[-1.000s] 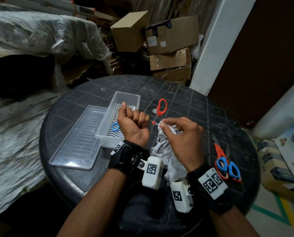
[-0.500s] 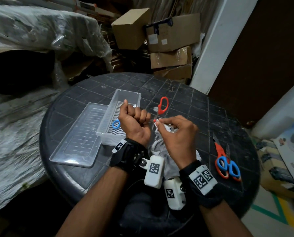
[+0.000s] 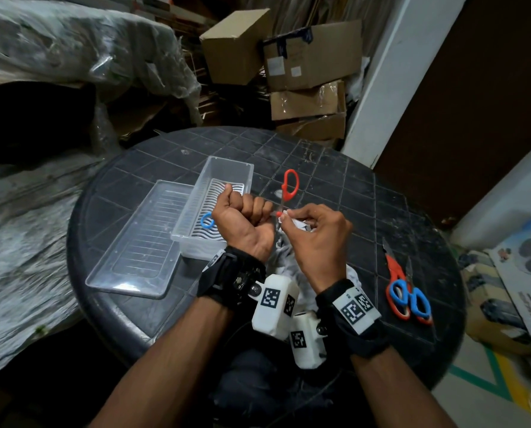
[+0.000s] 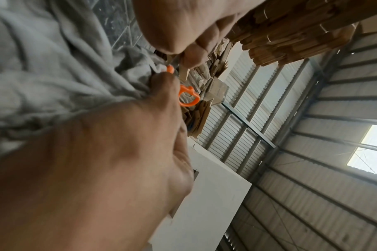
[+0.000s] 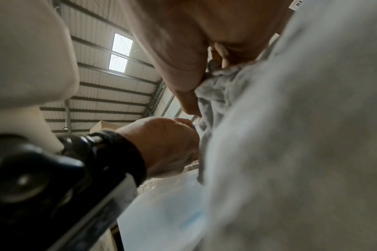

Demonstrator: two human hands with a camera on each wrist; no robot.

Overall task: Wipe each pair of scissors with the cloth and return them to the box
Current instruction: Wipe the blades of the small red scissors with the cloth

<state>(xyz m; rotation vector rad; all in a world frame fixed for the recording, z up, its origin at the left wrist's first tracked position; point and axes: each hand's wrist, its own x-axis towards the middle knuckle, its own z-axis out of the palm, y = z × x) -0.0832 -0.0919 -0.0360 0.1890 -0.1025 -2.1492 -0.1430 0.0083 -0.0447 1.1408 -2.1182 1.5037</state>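
Note:
My left hand (image 3: 242, 220) is a fist that grips a pair of scissors (image 3: 289, 185), whose red handle loop sticks out away from me. My right hand (image 3: 313, 236) pinches the grey cloth (image 3: 298, 223) against the scissors right beside the left fist. The cloth hangs down between my wrists. In the left wrist view the orange-red handle (image 4: 188, 96) shows past the thumb, with the cloth (image 4: 54, 68) to the left. The clear plastic box (image 3: 227, 168) stands just left of my left hand. A blue ring (image 3: 207, 220) shows inside it; what it belongs to is hidden.
The box's clear lid (image 3: 140, 242) lies flat to the left of the box. Another pair of scissors with red and blue handles (image 3: 407, 291) lies at the right of the round black table (image 3: 366, 193). Cardboard boxes (image 3: 310, 57) are stacked beyond the table.
Both hands have drifted slightly away from me over the table. The right hand's pinch on the cloth has moved a little closer to the left fist.

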